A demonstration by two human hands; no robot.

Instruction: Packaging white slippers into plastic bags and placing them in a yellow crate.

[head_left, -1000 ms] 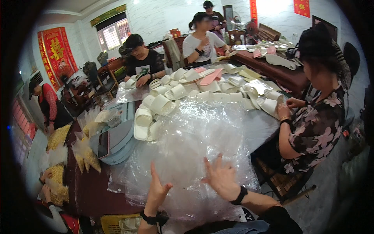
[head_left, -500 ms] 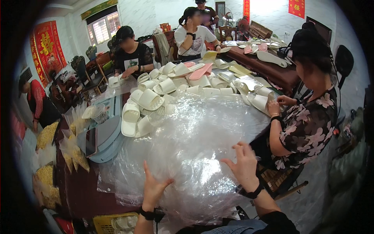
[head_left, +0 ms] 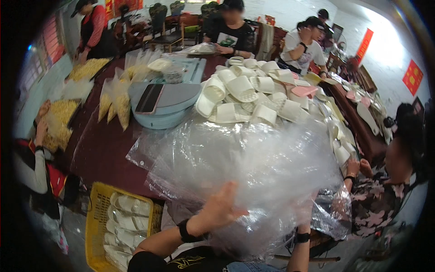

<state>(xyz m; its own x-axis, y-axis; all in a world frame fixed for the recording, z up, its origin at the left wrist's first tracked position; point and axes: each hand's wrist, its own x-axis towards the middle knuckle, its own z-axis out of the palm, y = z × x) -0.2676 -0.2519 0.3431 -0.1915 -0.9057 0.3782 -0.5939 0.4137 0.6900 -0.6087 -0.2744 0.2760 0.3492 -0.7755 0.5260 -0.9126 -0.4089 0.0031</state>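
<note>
Clear plastic bags (head_left: 253,158) lie spread in a large, loose, shiny sheet before me, covering the near edge of the table. My left hand (head_left: 220,207) is at the sheet's near side, thumb apart from the fingers, somewhat blurred, and grips nothing visible. My right hand (head_left: 306,207) is at the right part of the plastic; film lies over its fingers and hides them. Just beyond the bags rises a heap of cream-white slippers (head_left: 238,88), with a pink slipper (head_left: 304,91) among them.
A blue-grey tub (head_left: 165,119) with a phone (head_left: 148,98) on its lid stands left of the slippers. Filled bags (head_left: 120,102) stand beside it. A yellow crate (head_left: 95,226) of bagged slippers sits below left. Co-workers sit around the table, one (head_left: 380,195) close on my right.
My view has swung left, bringing the yellow crate more fully into sight. My right hand, earlier above the plastic with fingers visible, is now partly covered by film. The plastic has shifted and bunched.
</note>
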